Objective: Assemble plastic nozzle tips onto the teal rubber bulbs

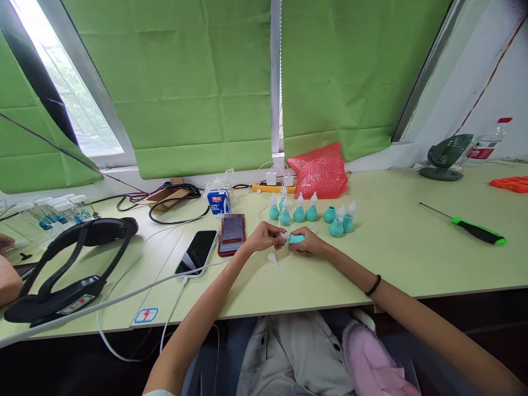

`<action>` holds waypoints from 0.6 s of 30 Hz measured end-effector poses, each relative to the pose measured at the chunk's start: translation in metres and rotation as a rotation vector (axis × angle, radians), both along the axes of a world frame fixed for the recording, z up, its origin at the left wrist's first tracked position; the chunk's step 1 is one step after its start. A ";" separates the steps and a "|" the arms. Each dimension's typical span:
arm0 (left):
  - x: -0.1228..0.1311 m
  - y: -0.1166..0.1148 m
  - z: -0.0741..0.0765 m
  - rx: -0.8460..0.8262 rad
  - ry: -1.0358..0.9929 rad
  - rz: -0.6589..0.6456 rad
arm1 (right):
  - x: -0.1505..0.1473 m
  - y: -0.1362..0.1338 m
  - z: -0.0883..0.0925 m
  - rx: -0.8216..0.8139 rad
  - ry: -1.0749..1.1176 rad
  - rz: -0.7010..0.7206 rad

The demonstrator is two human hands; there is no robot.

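Over the table's front half, my left hand (266,236) pinches a small clear plastic piece (284,235) at the mouth of a teal squeeze bulb (296,239). Fingers of my right hand (310,243) are closed round that bulb, which lies on its side. The two parts meet between my hands; how they join is too small to see. Just below lies a small whitish tip (273,258). Behind my hands stand several teal bulbs with clear pointed nozzles (299,212), like nasal aspirators. Among them, one bulb (329,214) has no nozzle.
Left of my hands lie a red-framed phone (231,234) and a white phone (198,252) with a cable. A black headset (74,269) lies further left, near another person's arm (8,280). Red bubble wrap (319,171), a screwdriver (474,228) and a fan (447,157) are also here.
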State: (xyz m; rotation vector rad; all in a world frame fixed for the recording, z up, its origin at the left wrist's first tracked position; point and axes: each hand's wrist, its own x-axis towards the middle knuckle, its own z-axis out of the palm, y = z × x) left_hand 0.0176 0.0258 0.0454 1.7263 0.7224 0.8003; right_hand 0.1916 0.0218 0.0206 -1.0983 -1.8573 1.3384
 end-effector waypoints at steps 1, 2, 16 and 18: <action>0.000 0.000 -0.001 0.005 0.001 0.005 | 0.000 0.000 0.000 -0.015 0.022 0.005; 0.001 0.001 -0.001 0.010 0.000 0.015 | 0.000 0.000 0.001 -0.027 0.045 0.008; -0.019 0.002 0.013 0.106 0.393 -0.128 | 0.001 0.008 0.003 0.036 0.446 -0.175; -0.022 0.001 0.014 0.108 0.463 -0.188 | 0.001 0.008 0.001 0.038 0.446 -0.171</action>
